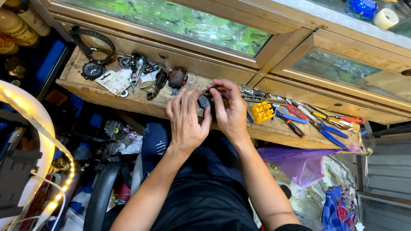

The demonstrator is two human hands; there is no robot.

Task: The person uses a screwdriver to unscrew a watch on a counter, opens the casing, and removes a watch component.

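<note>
Nearest the camera, two bare forearms reach up from a lap in dark clothing to the front edge of a worn wooden counter. The left hand lies palm down, its fingers curled over a small dark watch piece and pinning it at the counter's edge; the right hand closes on the same piece from the other side, its thumb and forefinger pinching a thin dark tool whose tip meets the piece. Just right of the right hand sits a yellow block-shaped holder, and beyond it a scatter of pliers with blue handles and red-handled screwdrivers. Left of the hands lie a black and red watch, loose straps and parts, a paper slip and a dark round-faced watch. Farther back, glass-fronted wooden drawers show green lining and plastic-wrapped goods.
</note>
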